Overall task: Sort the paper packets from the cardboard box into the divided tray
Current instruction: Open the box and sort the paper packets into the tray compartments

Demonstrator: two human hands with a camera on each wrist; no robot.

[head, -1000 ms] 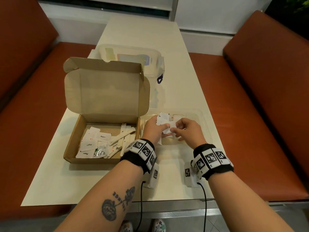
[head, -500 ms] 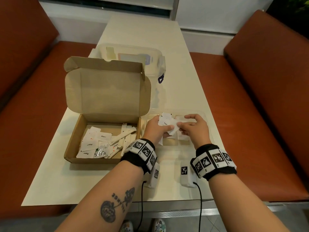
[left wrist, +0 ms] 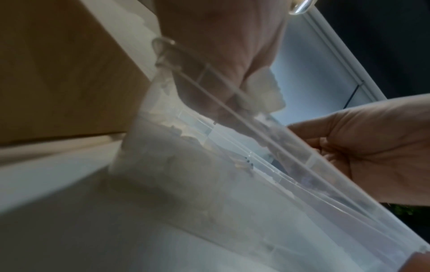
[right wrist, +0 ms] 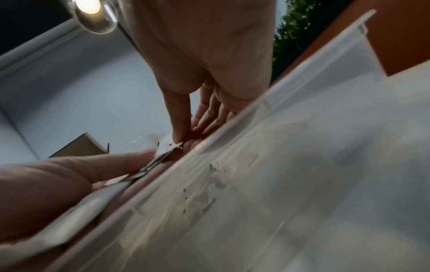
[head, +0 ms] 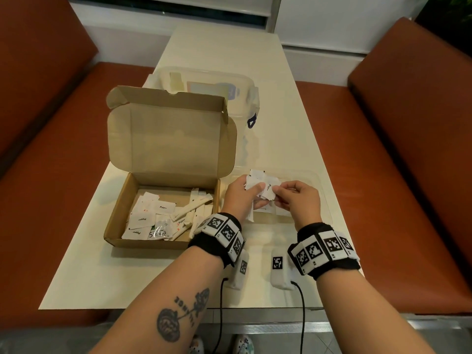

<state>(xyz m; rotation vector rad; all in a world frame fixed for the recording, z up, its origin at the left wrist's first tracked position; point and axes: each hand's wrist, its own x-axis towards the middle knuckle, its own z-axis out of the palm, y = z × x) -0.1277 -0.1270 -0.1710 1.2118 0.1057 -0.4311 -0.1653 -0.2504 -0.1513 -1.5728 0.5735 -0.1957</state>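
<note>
Nearest, at six o'clock on the table [head: 102,277], both wrists hover over the near rim of the divided tray [head: 322,190], a clear plastic thing whose compartments are hard to make out. The left hand [head: 238,198] curls round a fanned stack of paper packets [head: 256,178], thumb clamping them on top. Just beside it at three o'clock, the right hand [head: 297,200] pinches one packet [head: 268,191] by its edge between thumb and forefinger, apparently peeling it off the stack.

These sachets look feather-light, thin and floppy, with slick faces that slide over each other, so a firm pinch on a crimped edge should separate one cleanly; squeezing the middle risks creasing or bursting it.

At nine o'clock of the hands, the cardboard box [head: 115,215] stands open, with loose packets [head: 153,215] lying flat inside. Further off, at twelve o'clock, sits a lidded plastic container [head: 245,98].
</note>
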